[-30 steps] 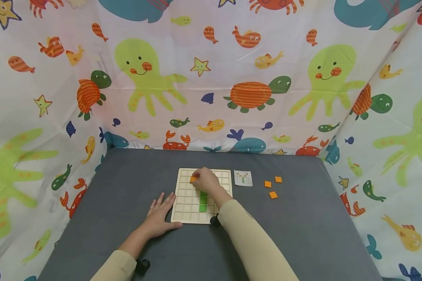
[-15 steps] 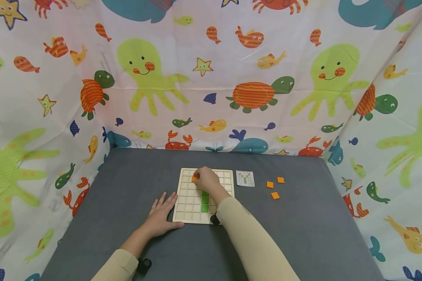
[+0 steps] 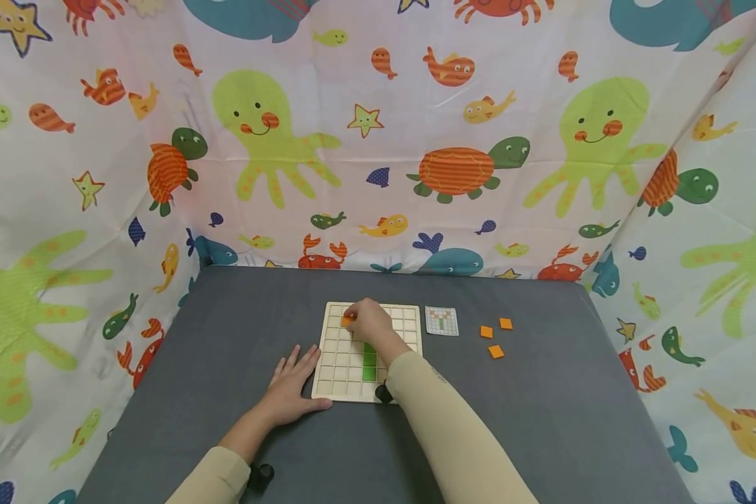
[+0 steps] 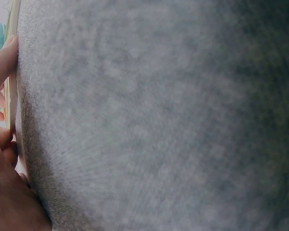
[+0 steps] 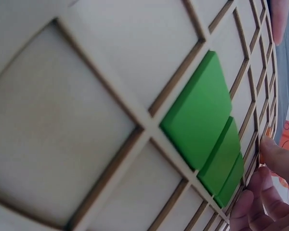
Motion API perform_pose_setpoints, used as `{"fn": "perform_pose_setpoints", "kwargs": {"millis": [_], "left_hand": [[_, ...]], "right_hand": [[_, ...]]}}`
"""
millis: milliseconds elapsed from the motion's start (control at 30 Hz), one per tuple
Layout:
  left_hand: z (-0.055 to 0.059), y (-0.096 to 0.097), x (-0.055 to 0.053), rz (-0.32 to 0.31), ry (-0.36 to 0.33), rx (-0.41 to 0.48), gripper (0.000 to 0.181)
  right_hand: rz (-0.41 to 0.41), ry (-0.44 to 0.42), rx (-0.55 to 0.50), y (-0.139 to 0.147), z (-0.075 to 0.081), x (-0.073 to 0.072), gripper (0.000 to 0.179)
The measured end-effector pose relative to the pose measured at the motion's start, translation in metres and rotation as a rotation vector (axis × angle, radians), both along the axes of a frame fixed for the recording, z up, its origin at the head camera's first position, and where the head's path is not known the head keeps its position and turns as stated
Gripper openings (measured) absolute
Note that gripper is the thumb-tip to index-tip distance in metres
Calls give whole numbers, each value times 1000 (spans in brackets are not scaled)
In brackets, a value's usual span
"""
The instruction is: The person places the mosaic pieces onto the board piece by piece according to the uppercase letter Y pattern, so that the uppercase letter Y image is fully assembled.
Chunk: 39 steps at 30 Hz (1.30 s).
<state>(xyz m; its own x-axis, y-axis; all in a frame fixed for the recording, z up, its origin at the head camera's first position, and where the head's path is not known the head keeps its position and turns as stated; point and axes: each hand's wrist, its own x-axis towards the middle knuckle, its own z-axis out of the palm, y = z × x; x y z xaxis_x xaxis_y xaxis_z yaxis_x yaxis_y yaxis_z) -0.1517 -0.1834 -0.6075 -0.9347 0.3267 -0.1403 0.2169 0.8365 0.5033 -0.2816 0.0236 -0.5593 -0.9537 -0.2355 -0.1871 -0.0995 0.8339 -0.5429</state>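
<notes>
The right hand [image 3: 373, 325] pinches an orange square tile [image 3: 346, 321] over the far left part of the wooden grid board [image 3: 337, 371]; whether it sits in a cell, I cannot tell. The left hand [image 3: 286, 392] lies with fingers spread, touching the board's left edge. 3 green tiles [image 5: 200, 115] line up on the board, and 3 loose orange tiles [image 3: 486, 332] lie beyond the pattern card [image 3: 442, 321] to the right.
</notes>
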Motion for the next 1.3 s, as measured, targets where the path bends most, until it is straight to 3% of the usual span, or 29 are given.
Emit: {"fn": "perform_pose_setpoints", "kwargs": {"millis": [333,800,1300], "left_hand": [[3,3,0,3,9,17,112],[7,3,2,-1,38,28,110],[1,1,1,0,-4,11,114]], "right_hand": [[-40,5,-32,2,-2,-2,27],[-24,10,-199,16,3,-2,29],[-49,73,-339,41,20,22,30]]}}
